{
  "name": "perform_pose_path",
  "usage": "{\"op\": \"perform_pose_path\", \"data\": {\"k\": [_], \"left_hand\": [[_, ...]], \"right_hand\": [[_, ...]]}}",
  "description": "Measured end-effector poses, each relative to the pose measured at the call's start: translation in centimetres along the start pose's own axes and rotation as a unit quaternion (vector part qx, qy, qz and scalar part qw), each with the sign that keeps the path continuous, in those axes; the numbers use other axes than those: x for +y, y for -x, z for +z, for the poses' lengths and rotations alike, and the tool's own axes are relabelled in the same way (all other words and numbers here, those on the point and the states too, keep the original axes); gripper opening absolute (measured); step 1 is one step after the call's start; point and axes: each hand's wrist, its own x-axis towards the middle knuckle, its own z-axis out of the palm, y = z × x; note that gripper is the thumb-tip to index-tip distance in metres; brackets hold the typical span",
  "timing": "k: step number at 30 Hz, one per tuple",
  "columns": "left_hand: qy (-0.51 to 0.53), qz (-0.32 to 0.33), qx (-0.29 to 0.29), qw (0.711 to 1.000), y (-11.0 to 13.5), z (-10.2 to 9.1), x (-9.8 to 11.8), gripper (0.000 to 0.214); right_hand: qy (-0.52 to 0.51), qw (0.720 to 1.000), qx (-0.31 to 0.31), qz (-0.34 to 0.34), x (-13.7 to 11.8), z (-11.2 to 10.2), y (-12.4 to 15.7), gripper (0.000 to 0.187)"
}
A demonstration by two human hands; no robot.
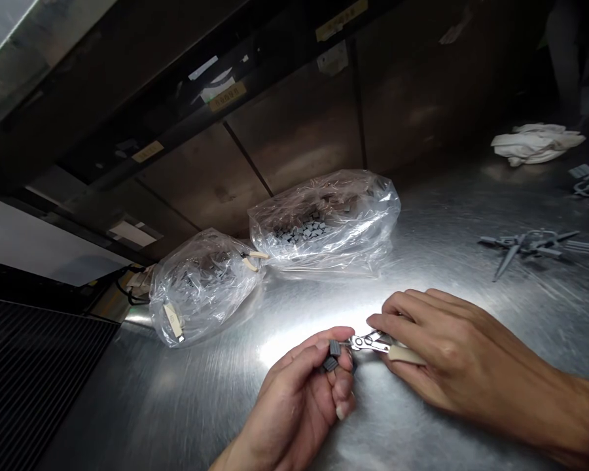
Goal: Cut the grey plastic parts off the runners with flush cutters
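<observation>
My left hand (299,392) is closed around small dark grey ribbed plastic pieces (334,350), pinched between thumb and fingers, palm turned up. My right hand (442,347) grips cutting pliers (373,341) with cream handles. The pliers' metal jaws point left and meet the grey pieces at my left fingertips. Exactly where the jaws bite is hidden by the fingers. Both hands are just above the shiny metal table (216,405).
Clear plastic bags (206,288) with small grey parts lie against the back panel, a second bag (324,222) beside. A cream-handled tool (255,260) and a cutter (173,320) rest on the left bag. Grey moulded sprues (525,247) and white cloth (537,144) lie right.
</observation>
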Motion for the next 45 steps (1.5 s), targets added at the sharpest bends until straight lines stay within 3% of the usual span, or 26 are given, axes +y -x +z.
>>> {"op": "perform_pose_path", "data": {"k": [5, 11, 20, 45], "left_hand": [[0.0, -0.003, 0.009, 1.0, 0.41, 0.49, 0.07, 0.031], [0.014, -0.004, 0.011, 1.0, 0.26, 0.3, 0.01, 0.017], [0.005, 0.018, 0.036, 0.999, -0.25, 0.09, -0.24, 0.017], [0.009, 0.005, 0.016, 1.0, -0.46, -0.19, -0.51, 0.015]], "right_hand": [[0.0, 1.0, 0.005, 0.003, -0.17, 0.06, 0.05, 0.024], [-0.002, 1.0, 0.019, 0.008, -0.22, 0.12, 0.05, 0.022], [0.02, 0.999, 0.033, -0.007, -0.4, -0.17, -0.13, 0.021], [0.124, 0.989, 0.046, -0.062, -0.87, -0.38, -0.36, 0.022]]}}
